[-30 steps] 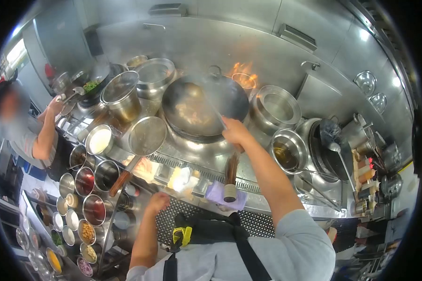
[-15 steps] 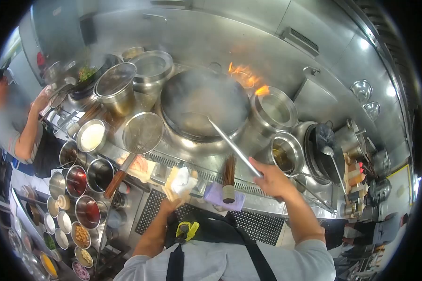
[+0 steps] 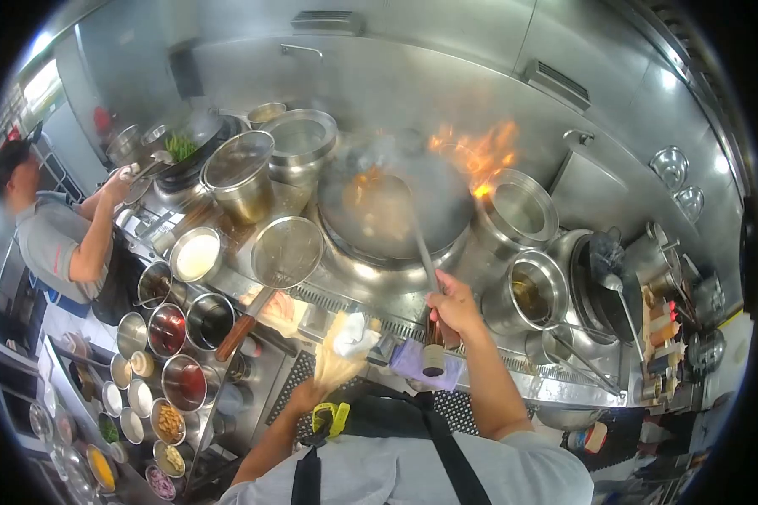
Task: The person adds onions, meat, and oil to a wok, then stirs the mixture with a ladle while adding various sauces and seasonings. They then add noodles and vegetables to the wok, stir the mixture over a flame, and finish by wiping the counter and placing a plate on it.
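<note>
My right hand (image 3: pixel 455 305) is closed around the handle of a long metal wok ladle (image 3: pixel 424 252). Its far end reaches into a big dark wok (image 3: pixel 456 206), where smoke and food blur the bowl. Pale brown food (image 3: pixel 386 217) lies in the wok's middle, with small flames above it. Low on the left, my left hand (image 3: pixel 308 394) grips a beige cloth (image 3: pixel 338 358); its fingers are partly covered. A crumpled white cloth (image 3: pixel 355 334) rests against the beige one. Just below my right hand stands a wok brush (image 3: pixel 434 360) by a purple cloth (image 3: pixel 404 358).
Tall flames (image 3: pixel 484 156) rise behind the wok's right side. A mesh strainer (image 3: pixel 287 251), a steel pot (image 3: pixel 518 206) and an oil pot (image 3: pixel 526 290) surround it. Sauce bowls (image 3: pixel 168 328) line the left. A co-worker (image 3: pixel 63 240) handles another wok (image 3: pixel 206 156) there.
My right hand has shifted left and the ladle stands steeper in the wok. Flames behind the wok have grown, and some show inside it. The view has turned, so the co-worker shows more.
</note>
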`<state>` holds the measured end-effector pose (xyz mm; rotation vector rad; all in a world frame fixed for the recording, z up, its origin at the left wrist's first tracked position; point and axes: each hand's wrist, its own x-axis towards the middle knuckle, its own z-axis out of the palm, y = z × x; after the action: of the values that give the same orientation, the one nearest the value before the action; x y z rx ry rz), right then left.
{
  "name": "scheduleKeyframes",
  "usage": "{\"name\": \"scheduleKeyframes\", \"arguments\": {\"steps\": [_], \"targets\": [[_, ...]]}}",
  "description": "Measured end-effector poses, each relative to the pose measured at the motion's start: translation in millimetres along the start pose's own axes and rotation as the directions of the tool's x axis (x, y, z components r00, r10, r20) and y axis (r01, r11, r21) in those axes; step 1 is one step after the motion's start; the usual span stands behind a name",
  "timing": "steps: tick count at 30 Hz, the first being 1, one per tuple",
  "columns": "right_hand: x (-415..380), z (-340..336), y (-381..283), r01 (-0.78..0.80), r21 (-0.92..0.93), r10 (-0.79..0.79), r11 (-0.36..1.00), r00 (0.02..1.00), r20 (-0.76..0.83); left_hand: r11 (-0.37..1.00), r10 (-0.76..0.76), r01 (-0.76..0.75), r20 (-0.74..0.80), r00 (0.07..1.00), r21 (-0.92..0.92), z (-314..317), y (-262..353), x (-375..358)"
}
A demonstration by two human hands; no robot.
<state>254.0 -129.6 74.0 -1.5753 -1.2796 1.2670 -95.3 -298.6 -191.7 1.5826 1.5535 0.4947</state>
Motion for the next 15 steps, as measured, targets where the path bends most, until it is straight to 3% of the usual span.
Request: {"name": "scheduleKeyframes", "arguments": {"steps": [1,4,5,7,10,12,14,15], "targets": [[-6,-4,-8,0.011,-0.012,-0.011,1.000,1.000,0.020,0.994,-0.058,0.056,0.012,0.998,0.091,-10,-1,-5],[-50,-32,-34,0.074,-0.267,-0.064,0.961,0.997,0.047,0.989,-0.147,0.147,-0.051,0.988,-0.010,-50,25,-21],[-58,-41,-38,0.110,-0.351,-0.090,0.930,0.993,0.074,0.977,-0.118,0.088,-0.146,0.982,-0.192,-51,13,-17],[-67,-58,-42,0.184,-0.513,-0.135,0.839,0.982,0.131,0.981,-0.008,-0.034,-0.215,0.977,-0.193,-105,93,-20],[-35,-60,-31,0.170,-0.498,-0.140,0.851,0.985,0.097,0.956,0.167,-0.223,-0.278,0.946,-0.188,-144,174,28],[-9,-55,-17,0.181,-0.482,-0.189,0.857,0.981,0.033,0.904,0.394,-0.426,-0.326,0.859,-0.028,-149,210,72],[-4,-34,-27,0.055,-0.327,-0.094,0.943,0.990,-0.103,0.799,0.601,-0.563,-0.328,0.729,0.213,-154,249,108],[19,-30,13,0.147,-0.401,-0.220,0.904,0.965,-0.143,0.752,0.659,-0.588,-0.358,0.661,0.299,-154,266,124]]}}
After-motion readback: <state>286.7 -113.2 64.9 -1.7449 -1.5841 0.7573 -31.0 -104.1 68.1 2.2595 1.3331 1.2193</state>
